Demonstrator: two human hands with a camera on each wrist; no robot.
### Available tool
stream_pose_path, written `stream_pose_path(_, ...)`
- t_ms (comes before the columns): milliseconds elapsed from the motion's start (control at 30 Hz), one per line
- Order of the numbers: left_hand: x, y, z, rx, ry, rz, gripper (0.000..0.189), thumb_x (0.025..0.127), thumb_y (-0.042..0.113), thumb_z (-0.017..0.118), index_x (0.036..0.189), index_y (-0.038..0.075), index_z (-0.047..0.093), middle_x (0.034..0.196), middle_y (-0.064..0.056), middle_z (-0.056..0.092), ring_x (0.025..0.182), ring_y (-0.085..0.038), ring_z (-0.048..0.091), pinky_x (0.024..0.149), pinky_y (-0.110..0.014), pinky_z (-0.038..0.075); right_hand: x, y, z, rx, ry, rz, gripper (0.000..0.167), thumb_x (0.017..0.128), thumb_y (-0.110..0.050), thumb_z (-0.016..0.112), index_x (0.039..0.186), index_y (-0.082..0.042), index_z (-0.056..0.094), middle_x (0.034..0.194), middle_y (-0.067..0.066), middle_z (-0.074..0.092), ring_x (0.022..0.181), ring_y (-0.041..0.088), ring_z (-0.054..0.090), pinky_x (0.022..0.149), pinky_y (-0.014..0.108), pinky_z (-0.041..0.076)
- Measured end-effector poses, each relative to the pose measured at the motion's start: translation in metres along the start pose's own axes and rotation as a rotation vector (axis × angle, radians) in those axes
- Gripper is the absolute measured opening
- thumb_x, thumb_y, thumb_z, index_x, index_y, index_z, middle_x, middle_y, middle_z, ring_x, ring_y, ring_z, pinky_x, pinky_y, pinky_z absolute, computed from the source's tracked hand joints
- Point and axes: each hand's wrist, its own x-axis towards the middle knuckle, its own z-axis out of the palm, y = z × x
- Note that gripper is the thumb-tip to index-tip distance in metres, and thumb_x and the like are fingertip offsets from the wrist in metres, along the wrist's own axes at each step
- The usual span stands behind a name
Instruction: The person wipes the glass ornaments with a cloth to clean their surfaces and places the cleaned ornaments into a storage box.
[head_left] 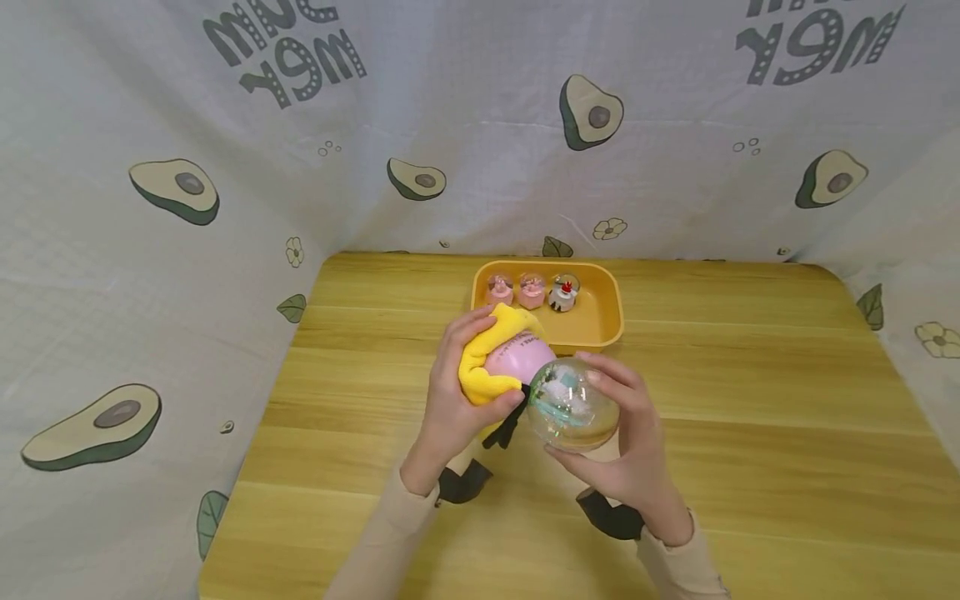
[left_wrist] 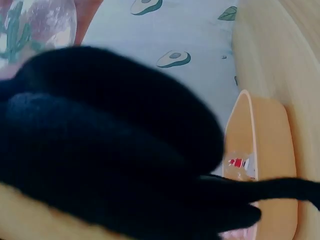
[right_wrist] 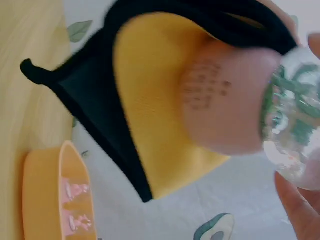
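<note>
A large snow globe with a clear dome [head_left: 573,408] and a pink printed base [head_left: 521,358] is tilted on its side above the table. My left hand [head_left: 450,383] grips a yellow cloth [head_left: 480,367] with black edging, which wraps part of the base. My right hand [head_left: 633,433] holds the clear dome between thumb and fingers. Green and white shapes show inside the dome. In the right wrist view the cloth [right_wrist: 145,105] hangs with its dark side partly turned out. Dark cloth [left_wrist: 100,125] fills much of the left wrist view and hides my left hand there.
Behind my hands a yellow tray [head_left: 600,321] stands on the wooden table [head_left: 750,400]. It holds three small snow globes: two pink ones [head_left: 532,292] and a white one [head_left: 562,293] with a red top. An avocado-print cloth [head_left: 480,108] hangs behind the table.
</note>
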Motion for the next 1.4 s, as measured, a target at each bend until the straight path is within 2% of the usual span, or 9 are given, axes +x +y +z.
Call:
stream_pose_path(233,0.003,0.000,-0.005,0.042,-0.153,0.079,0.067,0.085,0.047,0.067,0.128,0.001,0.048,0.135,-0.015,0.046,0.123,-0.030,0.045,0.096,-0.040,0.044,0.005,0.002,-0.019,0.258,-0.119,0.113,0.074,0.068,-0.014,0.088,0.127,0.006,0.048,0.133,0.020,0.048,0.120,0.031,0.045,0.093,0.031,0.043)
stream_pose_path(433,0.004,0.000,-0.008,-0.023,-0.278,0.062,0.062,0.087,0.044,0.066,0.126,0.000,0.049,0.132,-0.016,0.049,0.121,-0.029,0.047,0.097,-0.039,0.044,0.012,0.007,-0.033,0.430,-0.251,0.167,0.076,0.064,-0.004,0.087,0.129,0.004,0.049,0.135,0.018,0.047,0.123,0.031,0.043,0.093,0.032,0.045)
stream_pose_path(633,0.006,-0.005,-0.008,-0.086,-0.364,0.013,0.059,0.089,0.045,0.064,0.123,-0.001,0.051,0.128,-0.017,0.052,0.119,-0.027,0.050,0.097,-0.039,0.044,0.021,0.004,-0.036,0.486,-0.455,0.105,0.071,0.068,-0.003,0.081,0.131,-0.001,0.049,0.136,0.016,0.046,0.123,0.028,0.042,0.092,0.032,0.044)
stream_pose_path(800,0.006,-0.006,-0.008,-0.118,-0.387,-0.011,0.059,0.090,0.046,0.062,0.123,-0.001,0.051,0.127,-0.016,0.053,0.118,-0.027,0.050,0.096,-0.038,0.044,0.022,0.003,-0.038,0.482,-0.491,0.108,0.072,0.069,-0.005,0.081,0.132,-0.001,0.048,0.138,0.016,0.044,0.124,0.028,0.040,0.091,0.032,0.044)
stream_pose_path(900,0.005,-0.003,-0.009,-0.096,-0.372,0.011,0.052,0.089,0.036,0.067,0.123,0.000,0.052,0.127,-0.016,0.053,0.117,-0.026,0.051,0.096,-0.038,0.044,0.018,0.004,-0.038,0.470,-0.431,0.186,0.077,0.065,-0.002,0.084,0.133,0.001,0.046,0.138,0.017,0.043,0.125,0.029,0.040,0.094,0.032,0.044)
stream_pose_path(967,0.005,0.001,-0.008,-0.048,-0.361,0.040,0.048,0.085,0.024,0.072,0.122,0.000,0.052,0.127,-0.015,0.053,0.117,-0.026,0.051,0.096,-0.037,0.045,0.015,0.004,-0.038,0.455,-0.343,0.249,0.082,0.060,0.005,0.085,0.132,0.004,0.044,0.137,0.018,0.044,0.126,0.030,0.040,0.096,0.033,0.043)
stream_pose_path(1067,0.005,0.007,-0.005,0.064,-0.340,0.079,0.055,0.074,0.009,0.078,0.123,0.002,0.052,0.129,-0.014,0.052,0.119,-0.025,0.050,0.096,-0.035,0.045,0.012,0.000,-0.035,0.388,-0.173,0.375,0.086,0.054,0.017,0.080,0.131,0.009,0.044,0.135,0.018,0.048,0.124,0.031,0.041,0.098,0.032,0.042)
stream_pose_path(1233,0.004,0.010,0.003,0.316,-0.264,0.153,0.062,0.071,0.017,0.083,0.123,0.003,0.052,0.132,-0.011,0.049,0.124,-0.026,0.044,0.102,-0.035,0.039,0.012,-0.012,-0.021,0.221,0.080,0.607,0.082,0.057,0.027,0.071,0.131,0.005,0.045,0.130,0.015,0.049,0.116,0.030,0.045,0.089,0.025,0.048)
stream_pose_path(1400,0.000,0.006,0.016,0.487,-0.167,0.260,0.064,0.071,0.022,0.085,0.122,0.001,0.054,0.131,-0.012,0.050,0.129,-0.032,0.039,0.107,-0.041,0.032,0.012,-0.016,-0.003,0.075,0.285,0.712,0.068,0.068,0.020,0.070,0.128,0.003,0.045,0.123,0.014,0.048,0.110,0.029,0.044,0.079,0.021,0.051)
